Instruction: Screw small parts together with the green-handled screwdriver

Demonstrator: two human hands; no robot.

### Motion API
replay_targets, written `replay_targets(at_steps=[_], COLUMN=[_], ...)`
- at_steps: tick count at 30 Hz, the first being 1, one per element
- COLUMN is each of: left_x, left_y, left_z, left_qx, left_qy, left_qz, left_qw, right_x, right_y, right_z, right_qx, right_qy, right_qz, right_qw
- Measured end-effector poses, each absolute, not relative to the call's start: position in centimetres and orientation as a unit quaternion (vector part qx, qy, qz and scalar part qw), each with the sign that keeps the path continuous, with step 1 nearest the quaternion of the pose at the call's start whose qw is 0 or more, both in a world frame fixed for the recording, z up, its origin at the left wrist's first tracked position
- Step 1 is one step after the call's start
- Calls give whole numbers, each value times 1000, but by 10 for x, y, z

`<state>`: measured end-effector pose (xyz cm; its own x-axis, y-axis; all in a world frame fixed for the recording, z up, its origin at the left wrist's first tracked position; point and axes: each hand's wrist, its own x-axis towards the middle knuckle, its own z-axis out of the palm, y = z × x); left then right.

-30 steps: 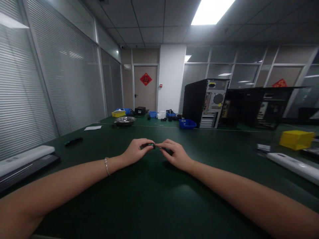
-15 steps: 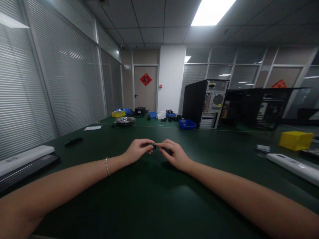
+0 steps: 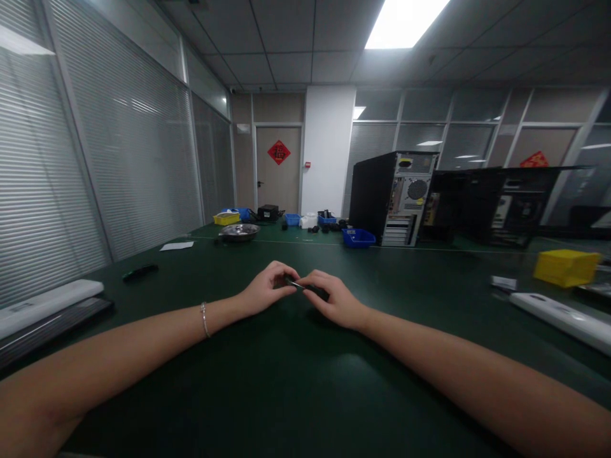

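My left hand [image 3: 273, 286] is closed in a pinch on a small dark piece [image 3: 288, 280], mostly covered by the fingers. Opposite it, my right hand [image 3: 335, 298] is wrapped round a slim tool [image 3: 319, 292] with a dark handle and a thin shiny metal shaft; its exact kind is hard to make out. The shaft reaches across to the dark piece, and the fingertips of both hands nearly meet. Both hands are just above the green tabletop [image 3: 267, 381]. A bracelet circles my left wrist.
A metal bowl [image 3: 238, 233], a blue bin [image 3: 358, 238] and a black computer case [image 3: 382, 198] stand farther back. To the right are a yellow box [image 3: 566, 268] and a long white object [image 3: 563, 318]. A black-and-green item [image 3: 140, 272] and a white bar [image 3: 48, 305] lie left.
My left fingers have shifted and turned the dark piece between them. The tool's metal shaft now shows between the hands, where a right fingertip pointed before.
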<state>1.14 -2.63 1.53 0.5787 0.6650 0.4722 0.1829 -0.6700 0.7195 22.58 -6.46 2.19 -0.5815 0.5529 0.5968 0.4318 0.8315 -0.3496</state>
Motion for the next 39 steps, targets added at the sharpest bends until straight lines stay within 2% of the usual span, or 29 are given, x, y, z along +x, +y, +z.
replay_targets(at_steps=[3,10,12,16,20,26,32,39], left_x=[13,13,13,12,10,10,7,8], left_y=[-31,-31,-32,-33,-30,-28,-28,-26], left_z=[18,18,19,21,23,23,21,20], left_qx=[824,775,785,832,849,828,840,803], left_qy=[252,229,229,241,251,263,280,273], left_qz=[385,377,370,374,378,397,378,390], left_qw=[331,453,440,331,270,295,269,358], right_x=[226,226,226,227,227,227,228,228], right_y=[-64,-64,-63,-59,-56,-58,-59,-61], right_z=[23,23,22,18,16,18,18,20], right_qx=[-268,-272,-287,-319,-335,-330,-328,-312], right_qy=[-897,-897,-888,-861,-853,-859,-864,-868], right_qz=[97,101,89,68,55,49,55,67], right_qw=[338,334,348,390,395,387,378,381])
